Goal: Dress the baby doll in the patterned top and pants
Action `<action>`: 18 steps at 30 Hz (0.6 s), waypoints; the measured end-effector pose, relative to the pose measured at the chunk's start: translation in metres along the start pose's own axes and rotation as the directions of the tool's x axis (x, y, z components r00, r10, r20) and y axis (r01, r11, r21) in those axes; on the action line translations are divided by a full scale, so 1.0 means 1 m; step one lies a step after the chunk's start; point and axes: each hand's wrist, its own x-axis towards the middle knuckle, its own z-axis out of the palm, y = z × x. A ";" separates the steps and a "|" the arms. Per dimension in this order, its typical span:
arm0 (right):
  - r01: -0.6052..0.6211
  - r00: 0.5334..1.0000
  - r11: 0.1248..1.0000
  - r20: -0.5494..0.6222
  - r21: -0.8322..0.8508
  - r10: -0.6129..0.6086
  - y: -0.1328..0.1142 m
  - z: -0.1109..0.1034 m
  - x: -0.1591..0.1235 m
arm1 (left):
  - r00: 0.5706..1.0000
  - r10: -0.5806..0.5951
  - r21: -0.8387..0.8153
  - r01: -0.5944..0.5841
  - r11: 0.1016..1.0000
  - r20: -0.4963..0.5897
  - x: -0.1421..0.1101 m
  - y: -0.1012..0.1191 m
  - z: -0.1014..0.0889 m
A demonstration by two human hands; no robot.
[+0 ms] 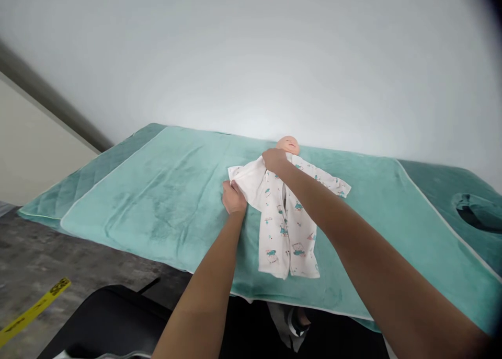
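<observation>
A baby doll [288, 144] lies on its back on the green bed cover, its head toward the wall. White baby clothes [274, 233] printed with small animals are spread over its body, with a seam or opening down the middle. My left hand [234, 197] has its fingers closed on the cuff of the sleeve at the left. Just below the doll's head, my right hand [274, 159] grips the cloth at the shoulder of that same sleeve. The sleeve at the right lies flat, stretched outward. The doll's arms and legs do not show.
The green bed cover [157, 192] spreads across a long bed against a pale wall [251, 61]. A face hole [480, 212] is at the bed's right end. A black seat [117, 322] stands at the front left, near a yellow tape strip [35, 312] on the floor.
</observation>
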 end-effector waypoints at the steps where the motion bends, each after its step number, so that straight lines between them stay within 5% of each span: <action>1: 0.005 1.000 1.000 -0.016 -0.003 -0.005 0.001 0.001 -0.003 | 1.000 0.000 -0.001 0.000 1.000 0.000 0.000 0.001 -0.001; 5: 0.072 0.993 0.995 -0.100 0.067 -0.065 0.015 0.007 -0.028 | 1.000 -0.001 -0.004 0.001 1.000 -0.001 -0.002 0.003 -0.004; 7: 0.109 0.967 0.966 -0.251 0.234 -0.048 0.032 0.012 -0.047 | 1.000 0.000 -0.003 0.000 1.000 0.002 -0.002 0.004 -0.006; 10: 0.140 0.842 0.813 -0.500 0.565 0.203 0.066 0.025 -0.080 | 1.000 0.015 0.011 -0.015 1.000 0.014 -0.002 0.006 -0.008; 13: 0.139 0.740 0.610 -0.491 0.780 0.460 0.093 0.046 -0.112 | 0.999 0.031 0.026 -0.032 0.999 0.036 -0.004 0.010 -0.012; 15: 0.130 0.736 0.524 -0.436 0.842 0.518 0.100 0.061 -0.128 | 0.999 0.031 -0.004 -0.031 1.000 0.035 -0.007 0.012 -0.015; 18: 0.147 0.765 0.513 -0.426 0.846 0.484 0.098 0.077 -0.141 | 0.999 0.049 -0.153 -0.047 0.987 0.009 -0.010 0.012 -0.019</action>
